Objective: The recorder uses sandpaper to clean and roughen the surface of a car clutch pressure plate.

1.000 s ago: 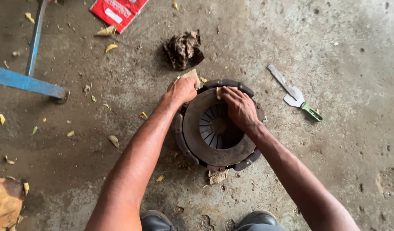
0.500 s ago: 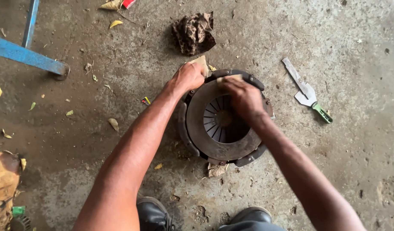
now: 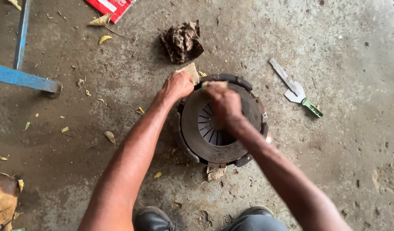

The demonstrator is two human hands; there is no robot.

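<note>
1. Reaching down from the bottom edge, both forearms are extended over a round metal clutch cover (image 3: 218,124) laid on the floor.
2. The left hand (image 3: 177,85) is curled shut at the cover's far-left rim, its fingers pinched on a scrap of tan paper (image 3: 189,72).
3. The right hand (image 3: 225,102) is closed on a small pale piece, pressed to the cover's face just beyond the slotted centre; the hand is blurred.
4. A stained concrete floor (image 3: 342,171) strewn with dry leaves is seen all round.
5. Beyond the fingers a crumpled rag (image 3: 180,41) is seen; a green-handled scraper (image 3: 295,89) lies well right of them.
</note>
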